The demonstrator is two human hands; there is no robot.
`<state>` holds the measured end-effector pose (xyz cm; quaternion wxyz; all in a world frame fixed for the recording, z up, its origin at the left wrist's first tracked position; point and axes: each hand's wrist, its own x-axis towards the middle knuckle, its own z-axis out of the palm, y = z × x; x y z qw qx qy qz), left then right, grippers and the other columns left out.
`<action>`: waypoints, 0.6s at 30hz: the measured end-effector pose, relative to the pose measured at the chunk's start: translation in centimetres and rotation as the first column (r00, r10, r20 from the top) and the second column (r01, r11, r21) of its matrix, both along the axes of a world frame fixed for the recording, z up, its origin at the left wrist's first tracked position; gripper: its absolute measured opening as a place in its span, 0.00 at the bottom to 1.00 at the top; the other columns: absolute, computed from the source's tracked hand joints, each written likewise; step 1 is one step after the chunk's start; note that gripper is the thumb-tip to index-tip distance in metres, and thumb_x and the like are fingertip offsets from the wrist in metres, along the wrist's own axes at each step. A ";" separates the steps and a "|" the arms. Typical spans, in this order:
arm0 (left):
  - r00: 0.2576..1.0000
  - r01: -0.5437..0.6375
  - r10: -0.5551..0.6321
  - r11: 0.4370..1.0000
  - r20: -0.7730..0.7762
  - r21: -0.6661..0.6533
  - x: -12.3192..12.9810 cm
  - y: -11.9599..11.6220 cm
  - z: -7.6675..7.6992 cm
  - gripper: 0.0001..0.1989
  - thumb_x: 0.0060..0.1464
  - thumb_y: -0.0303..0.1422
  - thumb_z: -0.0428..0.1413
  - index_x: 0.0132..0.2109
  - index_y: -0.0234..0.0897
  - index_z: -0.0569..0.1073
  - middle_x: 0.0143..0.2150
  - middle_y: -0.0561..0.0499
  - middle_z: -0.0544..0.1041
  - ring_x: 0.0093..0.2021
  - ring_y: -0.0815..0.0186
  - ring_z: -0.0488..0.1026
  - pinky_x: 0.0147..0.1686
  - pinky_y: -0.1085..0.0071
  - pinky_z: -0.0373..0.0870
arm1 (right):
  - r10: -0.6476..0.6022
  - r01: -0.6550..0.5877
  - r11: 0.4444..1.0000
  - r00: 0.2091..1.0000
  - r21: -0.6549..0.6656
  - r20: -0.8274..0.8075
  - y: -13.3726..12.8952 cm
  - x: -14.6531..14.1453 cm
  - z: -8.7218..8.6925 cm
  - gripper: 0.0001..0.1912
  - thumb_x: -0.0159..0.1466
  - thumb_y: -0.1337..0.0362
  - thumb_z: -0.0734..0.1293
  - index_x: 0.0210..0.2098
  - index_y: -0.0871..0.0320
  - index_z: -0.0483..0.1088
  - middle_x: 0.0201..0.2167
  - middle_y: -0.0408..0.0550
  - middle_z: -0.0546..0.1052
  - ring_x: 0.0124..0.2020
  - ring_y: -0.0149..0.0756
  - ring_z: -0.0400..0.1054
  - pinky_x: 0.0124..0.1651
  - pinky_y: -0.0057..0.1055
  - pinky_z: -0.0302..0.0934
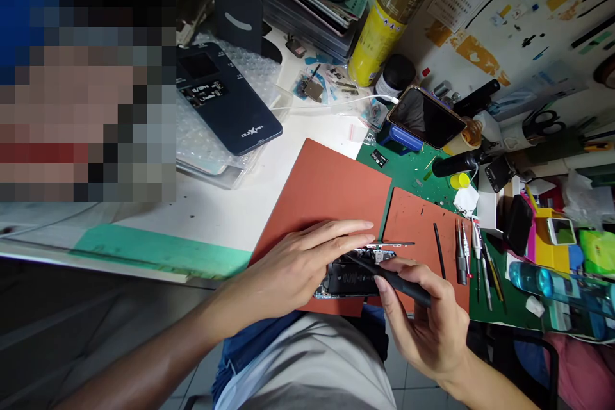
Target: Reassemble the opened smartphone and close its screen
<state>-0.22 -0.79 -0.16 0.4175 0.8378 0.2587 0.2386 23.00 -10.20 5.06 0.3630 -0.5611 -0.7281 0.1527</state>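
Observation:
An opened smartphone (353, 282) lies on the orange mat in front of me, its black battery and inner parts showing. A thin panel (394, 244) stands nearly edge-on along its far side. My left hand (307, 259) holds the phone at its left end, with the fingers stretched along the panel; its thumb is hidden. Pinched in my right hand (427, 317) is a slim black tool (403, 283) with a tapered end. Its narrow end reaches the phone's upper inner area; whether it is tweezers or a spudger I cannot tell.
Right of the phone lie a black stick (439, 250) and several screwdrivers (462, 253). Farther back are a phone on a blue stand (425, 118), a yellow spray can (368, 45) and a dark flat device (230, 102). A blue bottle (552, 285) lies at right.

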 end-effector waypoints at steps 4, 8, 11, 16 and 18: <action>1.000 0.004 -0.004 1.000 -0.008 -0.016 0.0 0.0 0.0 0.47 0.59 0.11 0.45 0.77 0.56 0.59 0.77 0.56 0.67 0.74 0.63 0.68 0.66 0.69 0.73 | 0.001 -0.001 1.000 1.000 -0.005 0.010 0.0 0.0 0.0 0.23 0.66 0.78 0.72 0.57 0.55 0.68 0.44 0.54 0.84 0.44 0.41 0.85 0.49 0.37 0.84; 1.000 0.009 -0.009 1.000 -0.003 -0.015 0.1 0.0 0.0 0.46 0.59 0.11 0.44 0.77 0.55 0.59 0.77 0.56 0.67 0.74 0.64 0.68 0.66 0.69 0.72 | 0.005 -0.005 1.000 1.000 -0.005 0.014 0.1 -0.1 0.2 0.24 0.66 0.79 0.72 0.57 0.55 0.68 0.44 0.53 0.84 0.44 0.41 0.85 0.48 0.36 0.84; 1.000 0.004 -0.005 1.000 -0.005 -0.015 0.0 0.0 0.1 0.46 0.59 0.10 0.45 0.77 0.55 0.60 0.77 0.56 0.67 0.74 0.64 0.68 0.67 0.69 0.72 | 0.006 -0.006 1.000 1.000 0.018 0.022 0.3 -0.2 0.3 0.23 0.66 0.79 0.72 0.57 0.56 0.69 0.43 0.53 0.84 0.43 0.41 0.85 0.48 0.35 0.84; 1.000 0.014 -0.014 1.000 -0.019 -0.011 0.0 0.1 0.2 0.46 0.59 0.10 0.44 0.76 0.54 0.59 0.78 0.57 0.66 0.75 0.67 0.66 0.68 0.71 0.69 | 0.071 -0.071 0.997 0.997 0.041 0.021 0.9 -0.5 0.8 0.20 0.67 0.81 0.70 0.55 0.60 0.69 0.42 0.54 0.83 0.44 0.40 0.84 0.48 0.34 0.82; 1.000 0.013 -0.013 1.000 -0.017 -0.005 0.0 0.1 0.2 0.45 0.59 0.10 0.44 0.77 0.54 0.59 0.78 0.57 0.66 0.75 0.68 0.66 0.68 0.71 0.68 | 0.136 -0.137 0.991 0.989 0.011 0.052 1.1 -0.4 1.1 0.19 0.68 0.81 0.68 0.54 0.60 0.69 0.42 0.55 0.82 0.44 0.40 0.83 0.47 0.35 0.81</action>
